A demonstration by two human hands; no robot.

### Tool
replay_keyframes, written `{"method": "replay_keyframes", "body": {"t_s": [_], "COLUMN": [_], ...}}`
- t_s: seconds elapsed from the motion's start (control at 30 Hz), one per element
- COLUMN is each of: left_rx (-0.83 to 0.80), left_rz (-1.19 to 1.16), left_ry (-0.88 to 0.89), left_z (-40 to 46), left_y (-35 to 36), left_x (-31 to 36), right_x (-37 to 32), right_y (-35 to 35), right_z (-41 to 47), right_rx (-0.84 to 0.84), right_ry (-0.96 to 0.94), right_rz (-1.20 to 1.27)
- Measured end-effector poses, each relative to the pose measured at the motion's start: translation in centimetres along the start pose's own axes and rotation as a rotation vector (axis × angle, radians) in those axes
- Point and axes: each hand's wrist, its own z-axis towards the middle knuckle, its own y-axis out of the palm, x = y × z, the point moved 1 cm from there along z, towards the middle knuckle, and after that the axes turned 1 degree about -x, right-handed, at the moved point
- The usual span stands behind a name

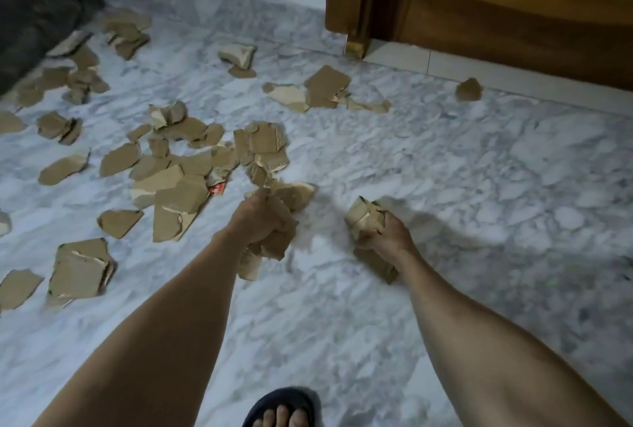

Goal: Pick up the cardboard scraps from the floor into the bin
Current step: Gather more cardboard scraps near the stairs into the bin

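Brown cardboard scraps (pixel 178 166) lie scattered over the grey marble floor (pixel 479 186), mostly to the left and centre. My left hand (pixel 263 221) is closed on a bunch of torn scraps (pixel 274 248), some hanging below the fist. Further right, my right hand (pixel 387 234) grips another wad of scraps (pixel 364 217), with a piece sticking out under the wrist. Both hands are low over the floor near the middle pile. No bin is in view.
A wooden door and frame (pixel 479 8) fill the top right, with one lone scrap (pixel 468 89) near its sill. A dark fabric object (pixel 37 12) sits at the top left. My foot in a dark slipper (pixel 284 407) is at the bottom edge.
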Motion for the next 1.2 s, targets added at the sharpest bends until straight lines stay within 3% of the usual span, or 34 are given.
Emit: {"method": "replay_keyframes", "body": {"t_s": [0.1,0.27,0.57,0.67,0.77,0.87,1.0,1.2], "left_rx": [-0.027,-0.112,-0.031,0.013,0.043,0.025,0.064,0.104], "left_rz": [-0.012,0.065,0.101,0.21,0.27,0.206,-0.045,-0.284], "left_ry": [0.026,-0.025,0.031,0.094,0.15,0.169,0.123,-0.017], "left_z": [3.4,6.2,6.9,6.7,6.6,6.7,7.3,10.9], "left_y": [0.5,0.8,0.4,0.5,0.5,-0.3,-2.6,-7.9], "left_x": [0.2,0.4,0.4,0.6,0.6,-0.1,-1.7,-1.9], "right_x": [0.1,0.7,-0.5,-1.5,-1.9,-2.4,-3.9,-7.7], "right_y": [0.8,0.7,1.8,1.8,2.1,2.3,3.0,4.1], "right_z": [0.1,0.2,-0.4,-0.4,0.1,0.7,1.5,3.0], "right_rx": [0.014,0.105,0.128,0.109,0.083,0.101,0.197,0.04], "right_ry": [-0.032,-0.001,0.061,0.042,0.096,0.157,0.223,0.209], "right_rz": [-0.148,-0.1,-0.264,-0.239,-0.059,0.029,-0.083,-0.222]}}
